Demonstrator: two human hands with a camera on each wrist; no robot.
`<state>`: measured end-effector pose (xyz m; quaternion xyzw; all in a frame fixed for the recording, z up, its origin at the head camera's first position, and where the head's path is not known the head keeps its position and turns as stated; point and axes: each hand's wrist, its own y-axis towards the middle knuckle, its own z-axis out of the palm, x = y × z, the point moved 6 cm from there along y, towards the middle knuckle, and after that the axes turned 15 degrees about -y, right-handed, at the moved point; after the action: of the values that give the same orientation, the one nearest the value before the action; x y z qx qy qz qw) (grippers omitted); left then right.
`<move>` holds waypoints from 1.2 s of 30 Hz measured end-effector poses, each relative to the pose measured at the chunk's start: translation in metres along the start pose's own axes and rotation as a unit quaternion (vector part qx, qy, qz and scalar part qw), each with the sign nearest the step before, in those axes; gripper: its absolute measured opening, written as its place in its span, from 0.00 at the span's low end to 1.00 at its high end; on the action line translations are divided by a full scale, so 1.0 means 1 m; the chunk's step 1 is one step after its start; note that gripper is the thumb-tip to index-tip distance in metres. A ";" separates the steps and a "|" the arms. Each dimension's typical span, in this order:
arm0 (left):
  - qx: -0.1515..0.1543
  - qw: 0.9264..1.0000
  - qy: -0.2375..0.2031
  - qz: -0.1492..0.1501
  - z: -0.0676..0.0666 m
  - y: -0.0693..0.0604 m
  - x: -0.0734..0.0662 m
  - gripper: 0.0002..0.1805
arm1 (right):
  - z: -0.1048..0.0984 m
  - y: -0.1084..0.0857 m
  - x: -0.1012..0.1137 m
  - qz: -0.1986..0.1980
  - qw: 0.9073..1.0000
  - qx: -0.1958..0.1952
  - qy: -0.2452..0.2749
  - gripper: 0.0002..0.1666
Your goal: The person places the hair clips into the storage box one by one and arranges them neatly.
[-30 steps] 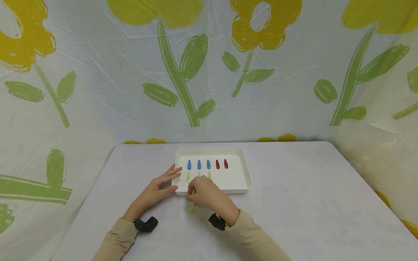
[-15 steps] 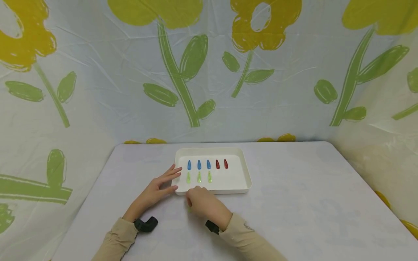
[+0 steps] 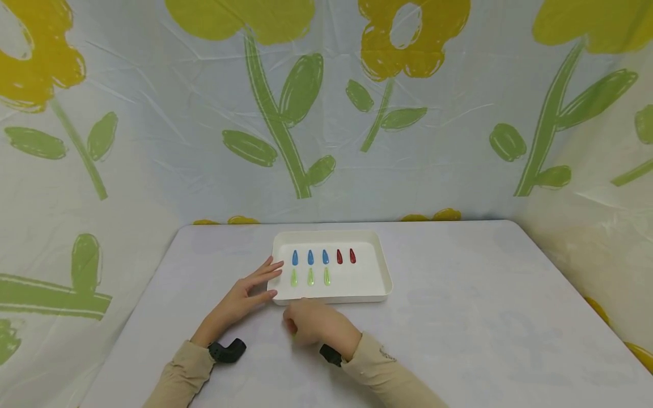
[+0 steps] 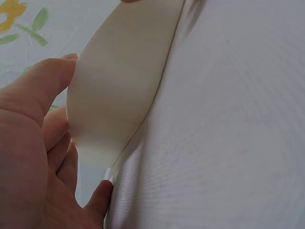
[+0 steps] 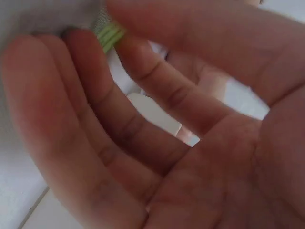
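Note:
My right hand (image 3: 316,323), just in front of the white tray (image 3: 357,299), pinches a green hair clip (image 5: 112,36) between thumb and index finger, low over the table. Most of that clip is hidden by the fingers. At the tray's left front corner, my left hand (image 3: 240,297) touches the rim with fairly straight, spread fingers; its thumb (image 4: 57,76) lies at the rim in the left wrist view. Inside the tray, the back row holds three blue hair clips (image 3: 310,258) and two red hair clips (image 3: 339,256). Three green hair clips (image 3: 310,277) lie in the row before them.
A pale cloth covers the table (image 3: 484,317) around the tray. Behind it hangs a flower-printed curtain (image 3: 204,85), which also runs along both sides. Each wrist wears a black camera band (image 3: 228,351).
The green hair clip lying on the table before the tray is now in my right hand, which came down from the tray's front edge toward me. My left hand stays in place.

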<state>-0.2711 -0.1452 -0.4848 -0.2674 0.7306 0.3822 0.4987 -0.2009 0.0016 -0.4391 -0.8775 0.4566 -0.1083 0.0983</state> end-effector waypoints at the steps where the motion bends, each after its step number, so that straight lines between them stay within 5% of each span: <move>1: 0.000 1.000 0.000 0.000 0.000 0.000 0.000 0.29 | 0.000 0.000 0.001 -0.006 1.000 0.000 -0.002 0.13; 12: 0.004 1.000 0.002 0.002 -0.001 0.001 0.002 0.29 | 0.003 0.000 0.011 -0.023 0.999 -0.011 -0.019 0.16; 21: 0.003 1.000 0.006 0.003 0.000 0.002 0.001 0.29 | 0.002 -0.005 0.017 0.000 0.999 -0.008 -0.053 0.16; 36: -0.004 1.000 0.006 -0.001 0.002 0.001 -0.002 0.29 | 0.008 -0.024 0.029 -0.034 0.996 0.007 -0.088 0.15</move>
<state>-0.2704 -0.1432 -0.4826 -0.2726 0.7314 0.3832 0.4938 -0.1641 -0.0079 -0.4378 -0.8980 0.4154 -0.0373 0.1404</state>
